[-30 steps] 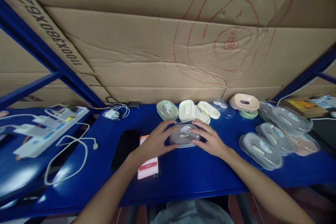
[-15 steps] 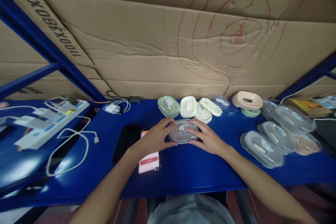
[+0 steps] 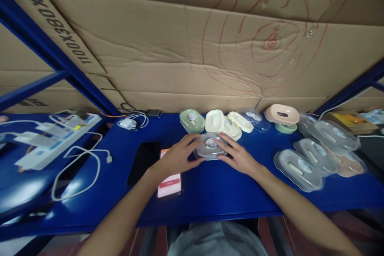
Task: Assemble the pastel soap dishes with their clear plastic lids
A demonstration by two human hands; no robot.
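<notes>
Between my two hands, over the middle of the blue table, is a grey soap box with a clear lid (image 3: 211, 151) and a round sticker on top. My left hand (image 3: 181, 153) grips its left end, fingertips at the far edge and thumb at the near one. Its right end is held by my right hand (image 3: 238, 155), with the fingers over the lid and the thumb along the near side. Just beyond it lie a green lidded soap box (image 3: 192, 120), a cream tray (image 3: 215, 121) and a cream box with a sticker (image 3: 232, 129).
On the right, several grey lidded boxes (image 3: 298, 170) lie clustered. A peach box (image 3: 282, 113) rests on a green one at the back. Left of my hands are a lit phone (image 3: 169, 186) and a black phone (image 3: 143, 163). A power strip (image 3: 60, 144) with white cables is far left.
The grey soap box has shifted slightly away from me, its lid face tilting a little. Both hands have kept their hold on its ends.
</notes>
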